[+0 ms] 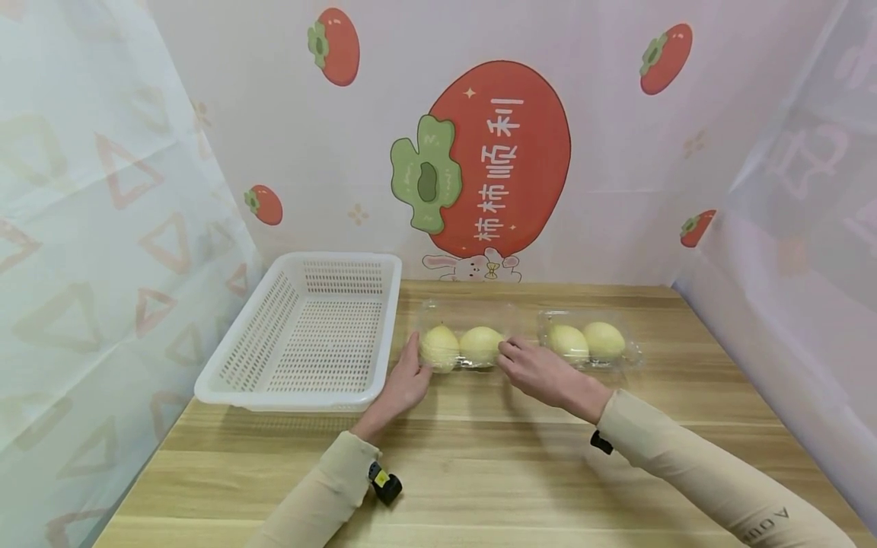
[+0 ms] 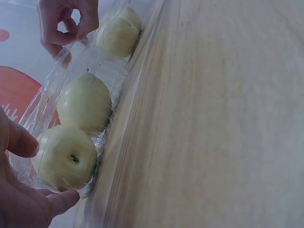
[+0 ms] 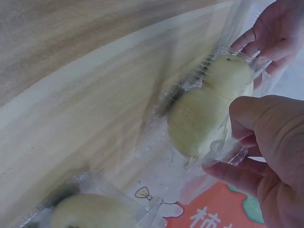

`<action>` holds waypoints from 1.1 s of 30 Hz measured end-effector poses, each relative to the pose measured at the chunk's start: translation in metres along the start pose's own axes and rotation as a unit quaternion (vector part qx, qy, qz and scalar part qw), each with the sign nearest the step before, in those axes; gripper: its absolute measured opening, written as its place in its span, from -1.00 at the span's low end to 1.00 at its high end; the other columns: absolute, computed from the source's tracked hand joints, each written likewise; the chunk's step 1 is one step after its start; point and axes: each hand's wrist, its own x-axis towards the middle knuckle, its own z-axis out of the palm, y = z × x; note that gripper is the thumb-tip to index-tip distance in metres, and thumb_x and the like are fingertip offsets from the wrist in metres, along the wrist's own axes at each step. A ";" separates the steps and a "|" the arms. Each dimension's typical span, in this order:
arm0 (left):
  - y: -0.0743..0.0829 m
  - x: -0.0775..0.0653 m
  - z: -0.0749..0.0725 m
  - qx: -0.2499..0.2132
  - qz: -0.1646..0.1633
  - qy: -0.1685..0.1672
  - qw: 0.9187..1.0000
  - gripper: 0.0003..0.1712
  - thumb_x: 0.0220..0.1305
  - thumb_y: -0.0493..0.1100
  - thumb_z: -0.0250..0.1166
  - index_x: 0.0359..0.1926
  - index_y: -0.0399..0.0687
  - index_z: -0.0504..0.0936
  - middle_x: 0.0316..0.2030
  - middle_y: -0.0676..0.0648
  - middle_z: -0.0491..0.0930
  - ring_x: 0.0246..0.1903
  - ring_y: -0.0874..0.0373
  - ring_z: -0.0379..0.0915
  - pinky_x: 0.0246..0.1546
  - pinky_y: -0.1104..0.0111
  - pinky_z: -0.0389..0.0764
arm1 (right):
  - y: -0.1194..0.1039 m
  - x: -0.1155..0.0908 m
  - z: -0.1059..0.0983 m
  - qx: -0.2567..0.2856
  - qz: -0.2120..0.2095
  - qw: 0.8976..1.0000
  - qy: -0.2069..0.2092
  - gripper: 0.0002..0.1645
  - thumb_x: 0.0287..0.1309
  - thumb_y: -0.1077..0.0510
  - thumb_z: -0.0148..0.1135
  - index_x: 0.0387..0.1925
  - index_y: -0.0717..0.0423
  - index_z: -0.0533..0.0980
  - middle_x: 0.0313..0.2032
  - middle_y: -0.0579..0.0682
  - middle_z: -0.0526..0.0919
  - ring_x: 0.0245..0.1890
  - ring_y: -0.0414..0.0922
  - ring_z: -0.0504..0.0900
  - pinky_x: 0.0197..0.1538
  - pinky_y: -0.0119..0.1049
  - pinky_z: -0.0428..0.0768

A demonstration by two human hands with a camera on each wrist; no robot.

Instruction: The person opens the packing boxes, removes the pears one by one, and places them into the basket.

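Observation:
A clear plastic clamshell box (image 1: 466, 312) sits at the middle of the table, right of the basket. Two pale yellow pears (image 1: 439, 348) lie side by side in it. My left hand (image 1: 409, 378) holds the box's left end; in the left wrist view its thumb and fingers (image 2: 64, 202) lie on either side of the nearer pear. At the right end, my right hand (image 1: 537, 371) pinches the edge of the plastic between thumb and bent fingers (image 3: 237, 175). A second clear box (image 1: 558, 316) with two more pears (image 1: 603, 341) stands to the right.
A white perforated plastic basket (image 1: 393, 320) stands at the left of the wooden table (image 1: 473, 472), close to my left hand. A back wall (image 1: 603, 190) printed with persimmons and side walls (image 1: 89, 251) enclose the table.

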 end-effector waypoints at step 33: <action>0.003 -0.005 0.002 -0.023 -0.061 -0.018 0.998 -0.14 0.38 -0.22 -0.11 0.51 -0.35 -0.37 0.54 -0.33 -0.30 0.55 -0.13 -0.32 0.54 0.05 -0.17 | 0.017 0.012 -0.030 0.064 -0.029 0.998 0.002 -0.82 -0.06 0.36 0.26 -0.45 0.11 0.43 -0.46 -0.07 0.51 -0.37 -0.09 0.49 -0.50 -0.39 0.51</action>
